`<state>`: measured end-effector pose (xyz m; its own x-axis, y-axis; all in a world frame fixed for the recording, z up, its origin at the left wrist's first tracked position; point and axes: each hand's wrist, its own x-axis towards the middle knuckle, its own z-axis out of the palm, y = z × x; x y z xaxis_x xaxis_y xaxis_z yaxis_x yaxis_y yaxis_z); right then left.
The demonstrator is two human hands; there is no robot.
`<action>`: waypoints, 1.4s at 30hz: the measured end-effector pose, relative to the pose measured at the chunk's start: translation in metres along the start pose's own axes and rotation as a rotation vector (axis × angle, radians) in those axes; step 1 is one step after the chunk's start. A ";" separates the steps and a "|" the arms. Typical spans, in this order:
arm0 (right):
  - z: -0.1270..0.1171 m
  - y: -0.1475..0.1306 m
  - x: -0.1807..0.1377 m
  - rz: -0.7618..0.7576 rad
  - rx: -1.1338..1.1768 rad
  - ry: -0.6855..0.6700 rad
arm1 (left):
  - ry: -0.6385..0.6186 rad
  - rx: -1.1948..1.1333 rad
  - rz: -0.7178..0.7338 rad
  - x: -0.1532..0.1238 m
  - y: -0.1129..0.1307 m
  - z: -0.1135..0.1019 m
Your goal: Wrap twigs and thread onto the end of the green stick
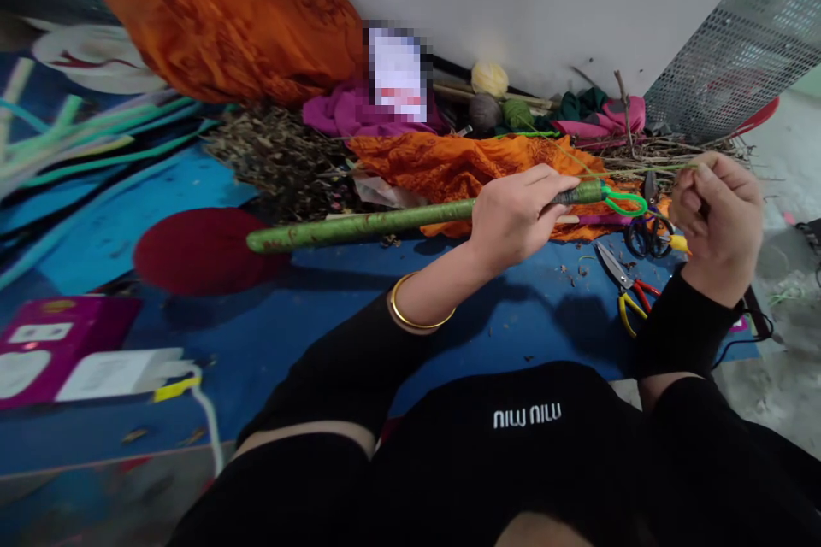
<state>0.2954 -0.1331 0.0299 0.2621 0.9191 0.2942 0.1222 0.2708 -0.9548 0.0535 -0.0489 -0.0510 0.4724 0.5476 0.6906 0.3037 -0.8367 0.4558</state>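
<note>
My left hand (516, 218) is closed around a long stick wrapped in green (365, 226), near its right end. The stick is held almost level above the table, and a bright green loop (625, 203) sticks out of that end. To the right, my right hand (722, 214) is raised with its fingers pinched on a thin green yarn (660, 172). The yarn stretches left from the fingers, above the loop. Behind the hands sits a green ball of yarn (516, 114); whether the yarn comes from it I cannot tell.
Red-and-yellow-handled pliers (625, 286) and black-handled scissors (647, 232) lie on the blue table (513, 325). Orange cloth (410, 162) and dried twigs (275, 154) fill the back. Leftward are a dark red disc (192, 252), fuzzy coloured strips (128, 128) and a magenta power strip (70, 333).
</note>
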 end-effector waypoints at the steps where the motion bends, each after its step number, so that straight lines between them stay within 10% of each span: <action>1: -0.001 0.011 0.007 -0.041 -0.018 0.063 | -0.006 -0.015 -0.001 0.000 0.000 -0.001; 4: -0.002 0.050 0.029 -0.155 -0.160 0.198 | -0.011 -0.067 -0.010 0.001 0.001 -0.008; 9: 0.007 0.077 0.033 -0.196 -0.805 0.025 | 0.028 -0.126 0.025 0.004 0.005 -0.022; 17: 0.050 0.058 -0.005 -0.058 -0.208 -0.412 | 0.054 -0.111 0.049 0.006 0.005 -0.023; 23: 0.061 0.014 -0.036 -0.417 -0.790 -0.297 | 0.043 -0.098 0.043 0.008 0.001 -0.022; 28: 0.072 0.013 -0.043 -0.707 -0.558 -0.129 | 0.049 -0.109 0.034 0.008 0.000 -0.019; 35: 0.090 0.053 -0.037 -0.518 -0.132 -0.134 | -0.010 -0.071 -0.011 0.007 0.000 -0.018; 42: 0.092 0.040 -0.043 -0.878 -0.580 -0.247 | -0.005 -0.001 -0.027 0.006 0.002 -0.015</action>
<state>0.2007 -0.1352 -0.0243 -0.3305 0.5198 0.7878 0.6245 0.7463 -0.2304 0.0447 -0.0476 -0.0374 0.4683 0.5698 0.6753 0.3155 -0.8217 0.4746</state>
